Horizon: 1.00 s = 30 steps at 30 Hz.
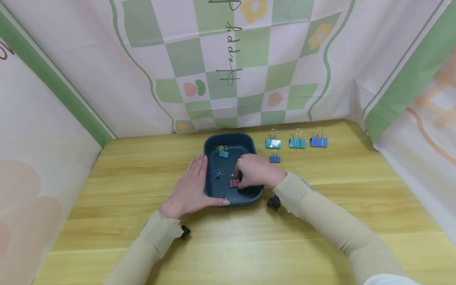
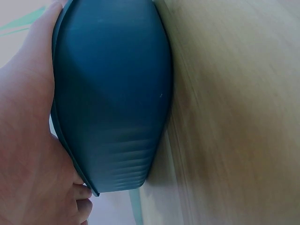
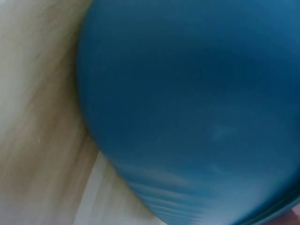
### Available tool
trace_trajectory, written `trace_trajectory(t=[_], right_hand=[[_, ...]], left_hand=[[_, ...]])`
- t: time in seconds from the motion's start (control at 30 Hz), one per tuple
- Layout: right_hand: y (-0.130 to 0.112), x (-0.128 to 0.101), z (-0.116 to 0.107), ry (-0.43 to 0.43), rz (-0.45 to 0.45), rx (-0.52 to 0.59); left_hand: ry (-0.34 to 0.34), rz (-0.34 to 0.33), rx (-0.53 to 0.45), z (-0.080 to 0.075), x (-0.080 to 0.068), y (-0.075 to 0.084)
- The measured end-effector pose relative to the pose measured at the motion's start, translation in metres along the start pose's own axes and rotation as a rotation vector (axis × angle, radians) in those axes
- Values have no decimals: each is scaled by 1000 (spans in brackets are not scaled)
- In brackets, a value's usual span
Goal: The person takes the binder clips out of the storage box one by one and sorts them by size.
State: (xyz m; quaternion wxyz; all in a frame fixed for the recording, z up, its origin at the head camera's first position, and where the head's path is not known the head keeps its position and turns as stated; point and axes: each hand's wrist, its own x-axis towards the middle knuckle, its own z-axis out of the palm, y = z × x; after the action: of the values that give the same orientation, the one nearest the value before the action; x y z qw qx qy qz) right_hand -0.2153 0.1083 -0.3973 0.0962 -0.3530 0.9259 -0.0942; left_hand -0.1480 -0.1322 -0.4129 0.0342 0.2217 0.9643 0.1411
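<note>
Okay, your pink clip (image 1: 233, 183) lies inside the tray (image 1: 230, 136), body crosswise, meeting your right hand (image 1: 257, 170), the nearer; fingers curled, can't tell if pinching. Your left hand (image 1: 190, 190) spreads along the tray's left and near rim. Smooth, round-cornered blue tray; wire-handled clip.

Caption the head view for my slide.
Left hand on the rim of a dark blue tray, right hand inside it at a pink binder clip, four clips on the wooden table.
</note>
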Motion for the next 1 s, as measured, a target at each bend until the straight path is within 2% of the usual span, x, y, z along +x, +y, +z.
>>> trace_trajectory(t=[0.23,0.47,0.7,0.87,1.0], right_hand=[[0,-1,2,36,-14,11],[1,-3,0,98,-12,71],[1,-10,-13,149,30,203],[5,-14,-22,199,39,222],[13,-18,-28,272,6,225]], left_hand=[[-9,-5,7,0,0,0],[-7,-13,7,0,0,1],[-8,-17,7,1,0,1],[-5,-18,2,0,0,2],[-2,-16,1,0,-1,2]])
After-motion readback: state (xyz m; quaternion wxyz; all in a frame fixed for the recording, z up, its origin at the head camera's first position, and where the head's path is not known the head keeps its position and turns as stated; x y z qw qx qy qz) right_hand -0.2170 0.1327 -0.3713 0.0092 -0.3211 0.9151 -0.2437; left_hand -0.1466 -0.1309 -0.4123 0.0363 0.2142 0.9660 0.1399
